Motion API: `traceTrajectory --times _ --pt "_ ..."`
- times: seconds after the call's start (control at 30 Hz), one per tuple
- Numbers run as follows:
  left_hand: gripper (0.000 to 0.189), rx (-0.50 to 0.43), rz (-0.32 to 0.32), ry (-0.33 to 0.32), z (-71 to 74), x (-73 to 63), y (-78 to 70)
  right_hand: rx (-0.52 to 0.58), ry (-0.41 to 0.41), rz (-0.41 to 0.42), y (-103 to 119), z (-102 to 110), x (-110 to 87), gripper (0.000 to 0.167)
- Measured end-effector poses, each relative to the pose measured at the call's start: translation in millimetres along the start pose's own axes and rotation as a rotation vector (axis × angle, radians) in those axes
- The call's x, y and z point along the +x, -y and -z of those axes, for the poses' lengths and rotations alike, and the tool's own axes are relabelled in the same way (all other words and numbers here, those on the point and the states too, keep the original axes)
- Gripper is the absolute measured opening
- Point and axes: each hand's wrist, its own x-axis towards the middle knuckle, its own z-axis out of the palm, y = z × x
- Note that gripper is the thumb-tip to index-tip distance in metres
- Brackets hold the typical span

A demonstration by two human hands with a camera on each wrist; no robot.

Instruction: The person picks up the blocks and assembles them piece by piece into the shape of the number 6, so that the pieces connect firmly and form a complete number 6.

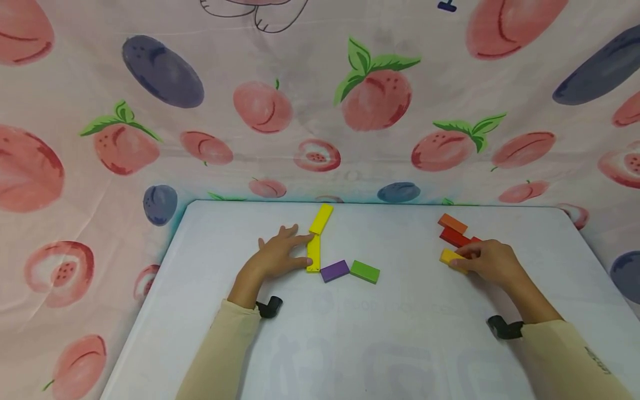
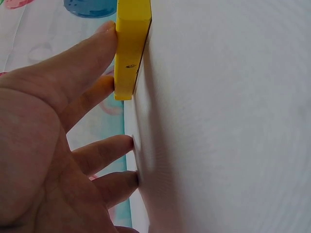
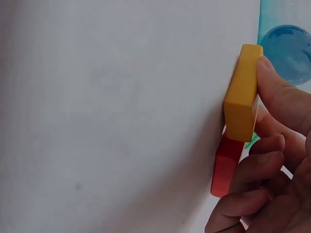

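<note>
Filling the background, one cloth point(image 1: 310, 61) printed with peaches and dark blue fruit hangs behind one white tabletop point(image 1: 400, 344). Two beige sleeves reach in, a left sleeve point(image 1: 215, 355) and a right sleeve point(image 1: 565, 355), with two hands beyond them.

The left hand point(image 1: 275, 255) has a wide grip, fingers spread, thumb and forefinger touching the left side of a yellow block. The right hand point(image 1: 490, 264) has a narrow grip, pinching one orange-yellow block point(image 1: 451, 259); whether that block is off the tabletop, I cannot tell.

Two small black wrist cameras show, one at the left wrist point(image 1: 270, 307) and one at the right point(image 1: 502, 328).

At least seven blocks are on view, flat, oblong and plainly coloured. Two are yellow: the lower yellow block point(image 1: 313, 255), with a small dark mark near one end, and the upper yellow block point(image 1: 321, 219), slanting away from its far end. One purple block point(image 1: 334, 271) lies beside the lower one's near end, and one green block point(image 1: 365, 271) just right of it. Near the right hand, one orange block point(image 1: 452, 223) adjoins a red block point(image 1: 453, 237); more red shows behind the fingers, perhaps a second.
</note>
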Motion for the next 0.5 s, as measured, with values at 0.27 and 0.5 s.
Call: traceTrajectory --times 0.27,0.5 --pt "0.064 -0.002 -0.011 -0.004 0.0 -0.6 0.6 0.027 -0.006 -0.019 6.5 -2.0 -5.6 0.047" --pt "0.064 0.006 -0.014 -0.006 -0.3 -0.9 1.0 0.018 -0.019 -0.015 9.7 -2.3 -8.0 0.045"
